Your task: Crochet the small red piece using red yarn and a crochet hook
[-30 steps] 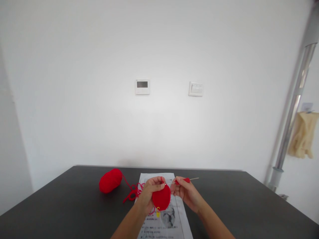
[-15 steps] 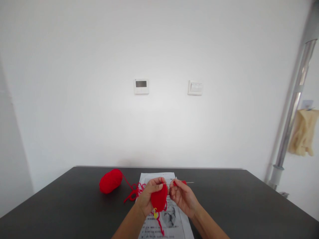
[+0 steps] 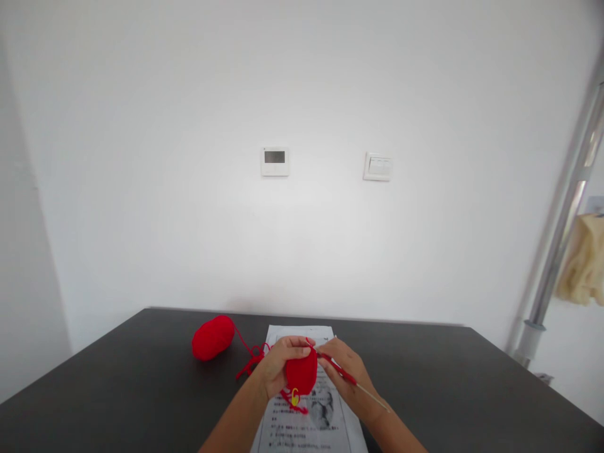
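A rounded red crochet piece (image 3: 302,375) hangs from my left hand (image 3: 279,361), pinched near its top edge between thumb and fingers. Clipped to its lower edge is a yellow stitch marker (image 3: 295,397), with a red yarn tail beside it. My right hand (image 3: 346,377) is closed on a crochet hook (image 3: 344,373) with a red grip; its metal shaft slants down to the right across the wrist. The hook's tip meets the top right edge of the piece, but fingers hide the exact stitch. A strand of yarn runs over my left index finger.
A red yarn ball (image 3: 213,338) lies on the dark table (image 3: 141,384) at the left, with loose yarn loops (image 3: 252,360) trailing toward my left hand. Printed paper sheets (image 3: 302,434) lie under my hands. Behind stands a white wall with a control panel (image 3: 275,162) and a switch (image 3: 378,167).
My right hand has turned, so the hook now slants down to the right instead of lying nearly level. It has come closer to the crochet piece. The view has shifted slightly.
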Tool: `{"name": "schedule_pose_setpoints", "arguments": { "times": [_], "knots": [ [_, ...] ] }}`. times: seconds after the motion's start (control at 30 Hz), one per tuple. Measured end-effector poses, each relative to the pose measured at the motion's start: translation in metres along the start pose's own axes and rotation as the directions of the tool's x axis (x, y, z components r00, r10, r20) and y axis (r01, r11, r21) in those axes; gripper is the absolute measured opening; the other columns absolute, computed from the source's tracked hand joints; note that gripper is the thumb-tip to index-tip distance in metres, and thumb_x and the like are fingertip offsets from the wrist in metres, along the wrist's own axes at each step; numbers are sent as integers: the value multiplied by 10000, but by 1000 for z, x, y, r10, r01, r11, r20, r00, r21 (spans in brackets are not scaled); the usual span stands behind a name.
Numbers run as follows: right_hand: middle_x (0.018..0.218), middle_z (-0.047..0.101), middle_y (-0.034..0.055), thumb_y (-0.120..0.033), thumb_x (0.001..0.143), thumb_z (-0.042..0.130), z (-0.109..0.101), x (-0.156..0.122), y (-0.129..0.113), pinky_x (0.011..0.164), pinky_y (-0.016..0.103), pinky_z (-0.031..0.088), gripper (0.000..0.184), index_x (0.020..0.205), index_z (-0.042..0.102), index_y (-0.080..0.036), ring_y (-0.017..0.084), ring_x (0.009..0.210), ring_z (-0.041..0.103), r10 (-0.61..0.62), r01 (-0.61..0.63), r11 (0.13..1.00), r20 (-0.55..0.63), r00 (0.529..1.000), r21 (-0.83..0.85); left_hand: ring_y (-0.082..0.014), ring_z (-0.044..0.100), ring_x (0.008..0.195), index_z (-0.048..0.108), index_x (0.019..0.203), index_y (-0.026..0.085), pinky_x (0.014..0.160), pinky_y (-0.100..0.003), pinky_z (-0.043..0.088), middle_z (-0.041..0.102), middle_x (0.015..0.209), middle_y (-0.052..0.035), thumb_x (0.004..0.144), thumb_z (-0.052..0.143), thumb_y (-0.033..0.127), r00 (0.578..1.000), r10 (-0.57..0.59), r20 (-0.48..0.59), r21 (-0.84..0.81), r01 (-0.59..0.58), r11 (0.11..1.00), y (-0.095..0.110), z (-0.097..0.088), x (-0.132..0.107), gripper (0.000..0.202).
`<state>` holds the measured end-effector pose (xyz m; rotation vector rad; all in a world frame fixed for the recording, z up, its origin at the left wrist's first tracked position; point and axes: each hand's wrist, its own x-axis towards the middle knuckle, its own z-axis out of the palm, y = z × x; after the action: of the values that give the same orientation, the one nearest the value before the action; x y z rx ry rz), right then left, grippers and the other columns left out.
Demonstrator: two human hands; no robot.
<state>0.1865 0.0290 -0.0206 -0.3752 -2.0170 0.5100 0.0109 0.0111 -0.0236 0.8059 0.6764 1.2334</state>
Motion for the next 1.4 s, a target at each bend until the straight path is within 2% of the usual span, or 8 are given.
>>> {"name": "schedule_pose_setpoints", "arguments": {
  "times": [0.1, 0.2, 0.47, 0.67, 0.87, 1.1, 1.3, 1.4],
  "knots": [
    [1079, 600, 113, -186, 882, 479, -3, 0, 3, 874, 336, 467, 268, 1133, 569, -208, 198, 1003, 552, -151, 157, 979, 52, 987, -129, -126, 605, 539, 687, 752, 72, 570, -226, 436, 681, 640, -74, 552, 777, 136, 1000, -17, 9, 8, 17, 1000, 3, -2, 0, 228],
    [1134, 600, 107, -168, 885, 472, -4, 4, 1, 917, 358, 454, 299, 1166, 555, -229, 205, 1057, 539, -195, 206, 970, 92, 977, -130, -126, 601, 529, 693, 732, 75, 574, -232, 437, 683, 628, -74, 540, 781, 130, 1000, -4, -23, 31, 5, 1000, 4, 0, -1, 218],
    [1003, 665, 84, -179, 870, 498, 1, 5, -4, 855, 345, 469, 270, 1100, 624, -245, 206, 945, 588, -67, 66, 997, 43, 997, 28, -154, 618, 593, 700, 724, 96, 629, -254, 442, 690, 640, -73, 544, 775, 177, 997, 55, -55, 157, -45, 987, 7, 5, -4, 211],
    [920, 689, 68, -249, 860, 534, 6, 3, -1, 803, 312, 483, 190, 963, 693, -239, 200, 871, 629, 168, -159, 972, -38, 985, 176, -194, 621, 733, 716, 775, 113, 738, -279, 420, 699, 715, -74, 595, 745, 242, 991, 133, 20, 383, -130, 915, 11, 3, -4, 224],
    [879, 699, 66, -277, 845, 563, 6, 4, -2, 796, 307, 487, 171, 901, 713, -217, 201, 848, 633, 217, -190, 944, -72, 974, 271, -190, 602, 732, 718, 779, 121, 725, -277, 410, 692, 741, -62, 629, 723, 296, 989, 147, 27, 500, -141, 854, 13, 3, -4, 230],
    [904, 695, 65, -249, 860, 539, 8, 3, -3, 800, 320, 481, 175, 921, 703, -235, 203, 863, 627, 202, -192, 953, -19, 979, 235, -155, 592, 714, 694, 929, 123, 718, -248, 397, 672, 751, -47, 562, 773, 206, 985, 174, -19, 317, -159, 935, 9, 4, -3, 385],
    [916, 685, 61, -163, 841, 551, 7, 4, -6, 835, 350, 449, 212, 971, 685, -264, 208, 888, 598, 32, -25, 985, -37, 999, 169, -169, 614, 695, 689, 942, 131, 698, -261, 414, 687, 745, -60, 520, 787, 151, 992, 124, 24, 250, -126, 960, 10, 2, -2, 433],
    [933, 687, 59, -167, 844, 549, 7, 5, -6, 849, 350, 446, 219, 988, 681, -266, 206, 904, 597, 13, -12, 987, -8, 1000, 160, -159, 612, 672, 690, 940, 134, 680, -249, 416, 687, 732, -51, 519, 789, 161, 993, 115, 25, 275, -118, 954, 11, 2, -3, 433]
  ]
}}
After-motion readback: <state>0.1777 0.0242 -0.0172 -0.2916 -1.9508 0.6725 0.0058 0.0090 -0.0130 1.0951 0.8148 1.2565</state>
